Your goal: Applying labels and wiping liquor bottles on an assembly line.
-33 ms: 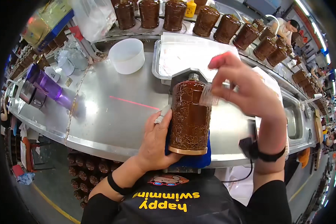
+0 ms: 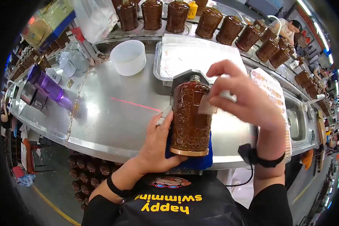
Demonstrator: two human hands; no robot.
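A brown glass bottle [image 2: 194,130] with a raised pattern lies tilted back in a dark angular stand [image 2: 192,71], its neck pointing away from me and its copper-coloured base toward me. My left hand [image 2: 150,150] grips it along the left side, the thumb under the base; pale wrapping covers parts of its fingers. Over the bottle's upper right, my right hand [image 2: 239,94] pinches a small see-through label or film [image 2: 206,105], blurred by motion. Whether the film touches the glass I cannot tell. A blue cloth [image 2: 199,161] lies beneath the bottle's lower end.
Behind the stand sits a tray [image 2: 158,67] with white sheets [image 2: 199,52]. A white round tub [image 2: 128,58] and a purple cup [image 2: 51,88] stand to the left. Label sheets [image 2: 269,84] and a sink [image 2: 297,116] are on the right. Brown bottles [image 2: 177,17] line the back.
My right hand has shifted slightly, bringing the film a little lower and to the left across the bottle. The left hand and the bottle have hardly moved.
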